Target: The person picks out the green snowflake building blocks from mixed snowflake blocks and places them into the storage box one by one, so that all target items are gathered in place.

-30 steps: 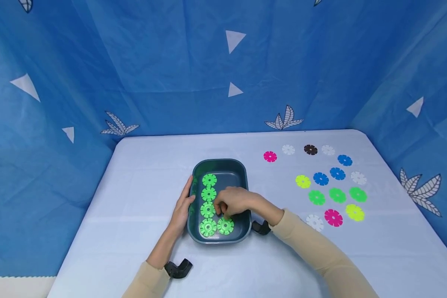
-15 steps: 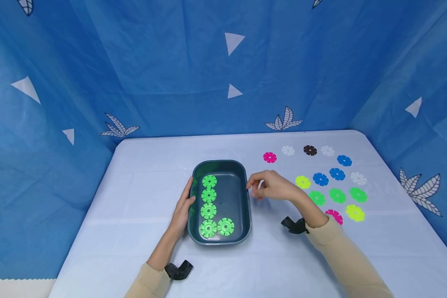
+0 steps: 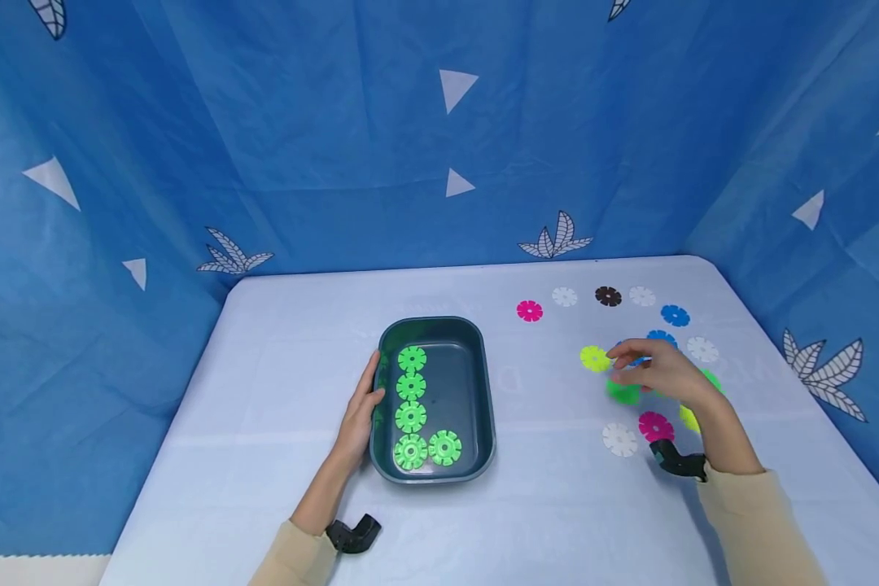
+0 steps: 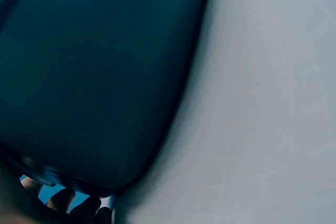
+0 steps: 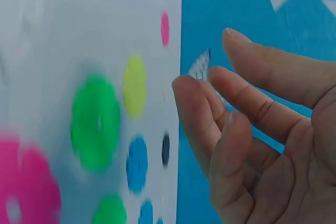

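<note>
My left hand (image 3: 355,417) holds the left side of a dark teal plastic tray (image 3: 469,468), thumb at the rim and fingers along the outer wall. Inside the tray, several green notched discs stand in a column at the left, with another green disc (image 3: 444,448) beside the lowest one. Over the loose discs at the right hovers my right hand (image 3: 662,373), its fingers loosely bent and nothing between them. Beneath it lie a green disc (image 3: 623,392) and blue discs it partly covers; a yellow disc (image 3: 595,359) is just left of its fingertips.
Around the right hand lie more flat discs: pink (image 3: 655,427), white (image 3: 619,439), brown (image 3: 608,296) and blue (image 3: 675,316). A pink disc (image 3: 530,311) lies farther left. A blue patterned curtain (image 3: 381,163) rises behind the white tabletop (image 3: 264,366).
My right hand has left the tray's inside and moved right, over the loose discs. The lower-right green disc stays in the tray. My left hand keeps its place at the tray.
</note>
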The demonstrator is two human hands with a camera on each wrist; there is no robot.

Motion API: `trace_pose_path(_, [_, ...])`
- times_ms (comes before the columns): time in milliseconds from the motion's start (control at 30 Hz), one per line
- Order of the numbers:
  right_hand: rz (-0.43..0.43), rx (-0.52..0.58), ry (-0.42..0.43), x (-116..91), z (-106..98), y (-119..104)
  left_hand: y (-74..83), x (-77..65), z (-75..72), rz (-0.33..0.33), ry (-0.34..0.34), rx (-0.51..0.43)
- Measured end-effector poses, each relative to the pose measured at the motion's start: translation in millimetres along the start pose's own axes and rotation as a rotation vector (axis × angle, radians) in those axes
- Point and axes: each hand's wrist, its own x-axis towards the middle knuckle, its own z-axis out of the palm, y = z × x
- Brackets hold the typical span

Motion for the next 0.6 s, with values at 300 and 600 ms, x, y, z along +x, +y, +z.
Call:
trace_pose_path(300, [0.053,-0.065,0.095,-12,-24,33,1.6,1.7,0.3,0.002,-0.008,0.002])
trace_pose_path(600, [0.068,-0.062,0.069,-6,-11,45,1.3,0.0,-0.2,-0.010,-0.004,0.005])
